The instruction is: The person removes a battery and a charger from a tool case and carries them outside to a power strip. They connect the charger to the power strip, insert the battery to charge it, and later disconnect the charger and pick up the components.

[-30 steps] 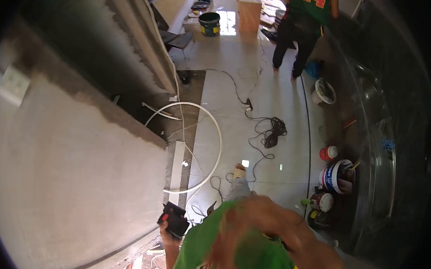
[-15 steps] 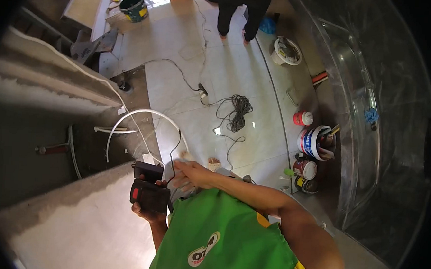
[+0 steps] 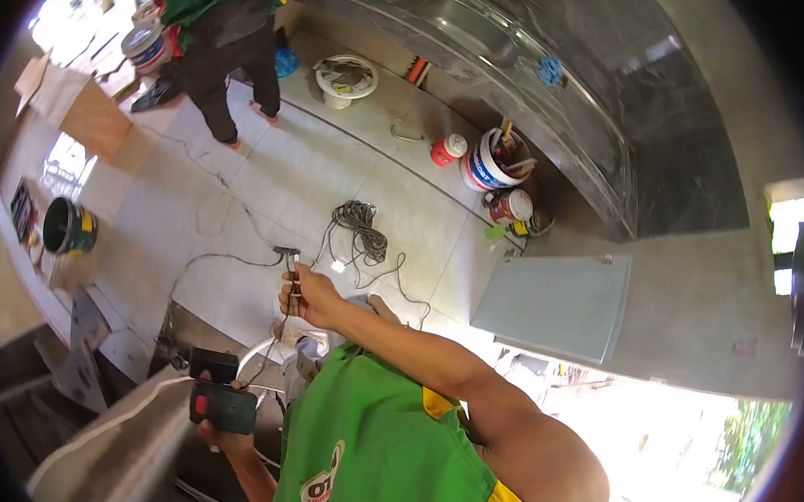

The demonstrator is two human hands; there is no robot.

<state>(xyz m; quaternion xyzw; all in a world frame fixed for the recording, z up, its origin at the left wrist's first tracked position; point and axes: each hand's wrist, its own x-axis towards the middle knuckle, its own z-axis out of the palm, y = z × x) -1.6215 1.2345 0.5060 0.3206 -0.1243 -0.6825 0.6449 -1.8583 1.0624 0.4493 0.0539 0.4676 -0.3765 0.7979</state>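
Note:
My left hand [image 3: 227, 440] holds up a black battery pack [image 3: 228, 409] with a red button, from below. Against its far side is a second black block [image 3: 213, 365], which looks like its charger. From there a thin dark cord runs up to my right hand [image 3: 307, 299], which is stretched forward with its fingers closed round the cord [image 3: 292, 283]. Just past my fingertips, overlapping them in this view, is a dark connector [image 3: 286, 250] on an extension cable [image 3: 209, 257] that lies on the tiles.
A cable coil [image 3: 359, 229] lies on the tiled floor. Along the right stand a paint bucket with tools [image 3: 484, 172], a red pot [image 3: 447, 150] and a white tub [image 3: 346, 77] below a sink [image 3: 473, 29]. A person [image 3: 226, 51] stands at the far left, near a dark bucket [image 3: 69, 226].
My view has swung to the right. My right hand has gone from beside the battery pack out to the extension cable's connector, closing on the cord. My left hand still holds the pack.

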